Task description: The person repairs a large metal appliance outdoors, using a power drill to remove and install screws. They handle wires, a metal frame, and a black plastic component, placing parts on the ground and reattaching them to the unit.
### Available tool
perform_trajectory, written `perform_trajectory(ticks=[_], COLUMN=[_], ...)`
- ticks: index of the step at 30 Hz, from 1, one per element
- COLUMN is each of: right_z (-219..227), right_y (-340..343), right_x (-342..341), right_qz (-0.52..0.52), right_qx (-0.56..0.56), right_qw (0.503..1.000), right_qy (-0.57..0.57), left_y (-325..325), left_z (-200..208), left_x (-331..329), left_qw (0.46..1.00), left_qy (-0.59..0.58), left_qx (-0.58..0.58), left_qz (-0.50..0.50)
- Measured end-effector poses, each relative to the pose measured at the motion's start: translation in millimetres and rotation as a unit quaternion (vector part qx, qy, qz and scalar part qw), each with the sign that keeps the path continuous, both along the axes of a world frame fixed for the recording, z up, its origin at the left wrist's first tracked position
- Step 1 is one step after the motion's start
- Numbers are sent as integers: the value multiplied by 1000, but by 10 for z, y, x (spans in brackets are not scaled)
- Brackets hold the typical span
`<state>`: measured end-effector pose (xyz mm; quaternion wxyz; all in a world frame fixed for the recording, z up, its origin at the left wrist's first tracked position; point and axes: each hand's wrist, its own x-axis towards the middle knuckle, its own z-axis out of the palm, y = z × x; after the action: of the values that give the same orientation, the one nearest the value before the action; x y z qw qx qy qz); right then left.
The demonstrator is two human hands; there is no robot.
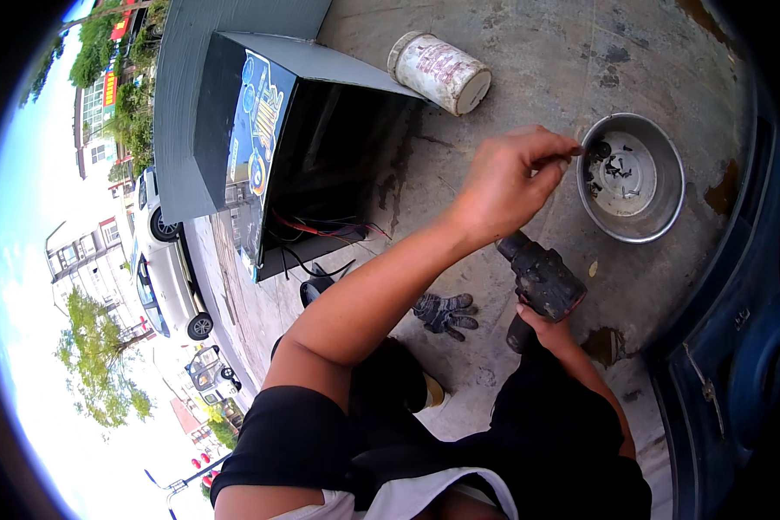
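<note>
My left hand (518, 180) is at the near-left rim of a round metal bowl (667, 195), with thumb and fingers pinched together. Whatever small thing may be between the fingertips is too small to make out. Several small dark screws (617, 166) lie scattered on the bowl's bottom. Lower down, my right hand (548, 328) grips a dark, worn power drill (546, 282) by its handle. The drill's chuck points up and left, just beneath my left wrist. Part of my right hand is hidden behind the tool.
An open black metal cabinet (312, 65) with loose wires (299, 224) stands at left. Beside it, a stained white bucket (442, 74) lies on its side on the concrete. A grey work glove (446, 314) rests on the ground near my legs. A blue metal edge (711, 347) borders the right.
</note>
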<state>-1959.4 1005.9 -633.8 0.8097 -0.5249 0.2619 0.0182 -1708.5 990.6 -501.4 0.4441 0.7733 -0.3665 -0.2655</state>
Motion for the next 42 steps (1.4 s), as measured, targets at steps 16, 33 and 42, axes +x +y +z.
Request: perform_trajectory(ticks=[16, 33, 42], right_z=[399, 754, 1321], right_y=[-469, -871, -1142], right_x=[438, 620, 563], right_qz=[108, 125, 87], right_qx=[-3, 22, -44], right_qw=[989, 988, 995], right_qy=[-98, -89, -37], left_y=[1516, 1105, 2072], left_z=[399, 566, -542], left_x=[349, 377, 1147], left_qw=[692, 791, 877], left_qy=[479, 417, 312], left_qx=[-212, -241, 23], left_qz=[496, 379, 365])
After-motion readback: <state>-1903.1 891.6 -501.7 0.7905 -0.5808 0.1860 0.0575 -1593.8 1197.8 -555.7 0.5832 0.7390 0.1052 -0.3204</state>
